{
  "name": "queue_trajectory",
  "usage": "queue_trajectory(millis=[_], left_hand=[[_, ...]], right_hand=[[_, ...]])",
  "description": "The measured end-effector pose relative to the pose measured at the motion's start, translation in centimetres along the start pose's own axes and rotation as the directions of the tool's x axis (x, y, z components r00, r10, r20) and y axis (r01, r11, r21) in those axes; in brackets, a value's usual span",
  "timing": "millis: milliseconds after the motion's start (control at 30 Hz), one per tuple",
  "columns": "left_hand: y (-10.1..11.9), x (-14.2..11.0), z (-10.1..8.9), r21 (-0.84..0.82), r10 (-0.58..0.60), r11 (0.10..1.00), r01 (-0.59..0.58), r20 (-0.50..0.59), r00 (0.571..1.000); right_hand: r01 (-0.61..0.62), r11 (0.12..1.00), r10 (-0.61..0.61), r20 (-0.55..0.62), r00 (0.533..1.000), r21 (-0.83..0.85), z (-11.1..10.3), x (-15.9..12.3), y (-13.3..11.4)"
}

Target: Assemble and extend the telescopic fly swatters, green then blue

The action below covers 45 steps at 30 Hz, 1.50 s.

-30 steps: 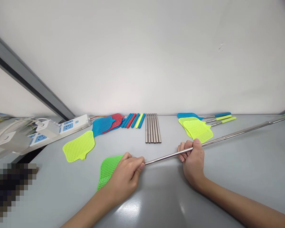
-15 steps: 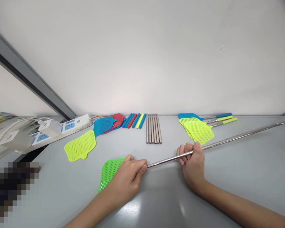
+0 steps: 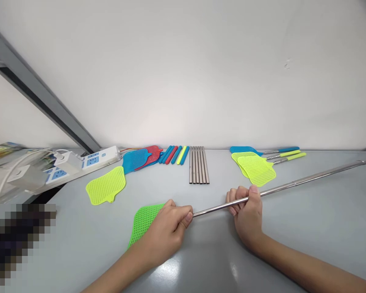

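My left hand is closed around the neck of a green fly swatter head, right where a metal rod meets it; the joint is hidden in my fingers. The perforated green head sticks out behind that hand, partly covered by it. An extended telescopic rod slants from my left fingers up to the right and leaves the view at the right edge. My right hand wraps round this rod near its middle, thumb pressed along it. Both hands are above the grey table.
At the back stand a row of short metal rods and coloured handle sleeves. Left lie a yellow swatter head, blue and red heads, and a power strip. Assembled yellow swatters and a blue one lie right.
The view has shifted slightly, moving the whole scene a little to the right. Both hands keep their hold on the swatter head and rod, with hardly any other change.
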<state>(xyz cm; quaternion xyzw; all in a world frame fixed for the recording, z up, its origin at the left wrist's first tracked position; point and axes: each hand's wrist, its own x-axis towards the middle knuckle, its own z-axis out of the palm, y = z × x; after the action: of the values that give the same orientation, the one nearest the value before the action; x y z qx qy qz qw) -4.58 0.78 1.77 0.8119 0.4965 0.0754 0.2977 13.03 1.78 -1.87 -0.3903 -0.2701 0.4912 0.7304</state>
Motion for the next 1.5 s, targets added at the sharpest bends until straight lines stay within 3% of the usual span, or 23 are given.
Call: queue_trajectory(millis=[333, 533, 800, 967, 1100, 1300, 1500], left_hand=[[0.0, -0.2, 0.3, 0.052, 0.035, 0.998, -0.033, -0.040, 0.999], [0.1, 0.2, -0.1, 0.138, 0.134, 0.984, -0.117, -0.121, 0.984], [-1.6, 0.7, -0.8, 0.274, 0.258, 0.941, -0.197, -0.205, 0.944], [-2.4, 0.8, -0.8, 0.381, 0.283, 0.908, -0.174, -0.253, 0.925], [-2.6, 0.8, -0.8, 0.448, 0.296, 0.882, -0.150, -0.278, 0.914], [-1.6, 0.8, -0.8, 0.468, 0.289, 0.875, -0.124, -0.300, 0.909], [-1.3, 0.7, -0.6, 0.506, 0.295, 0.856, -0.107, -0.309, 0.904]], right_hand=[[-0.056, 0.998, 0.055, 0.068, 0.996, 0.017, 0.1, -0.1, 0.1], [-0.072, 0.997, 0.071, 0.150, 0.986, 0.000, -0.1, 0.2, 0.4], [-0.117, 0.978, 0.150, 0.193, 0.970, -0.172, -0.4, 0.9, 0.9], [-0.158, 0.930, 0.238, 0.217, 0.947, -0.332, -0.6, 0.9, 0.9], [-0.166, 0.890, 0.315, 0.310, 0.897, -0.424, -0.9, 0.8, 0.5], [-0.105, 0.902, 0.349, 0.566, 0.747, -0.418, -1.3, 1.0, 0.0], [-0.096, 0.877, 0.400, 0.604, 0.689, -0.472, -1.1, 0.8, -0.2]])
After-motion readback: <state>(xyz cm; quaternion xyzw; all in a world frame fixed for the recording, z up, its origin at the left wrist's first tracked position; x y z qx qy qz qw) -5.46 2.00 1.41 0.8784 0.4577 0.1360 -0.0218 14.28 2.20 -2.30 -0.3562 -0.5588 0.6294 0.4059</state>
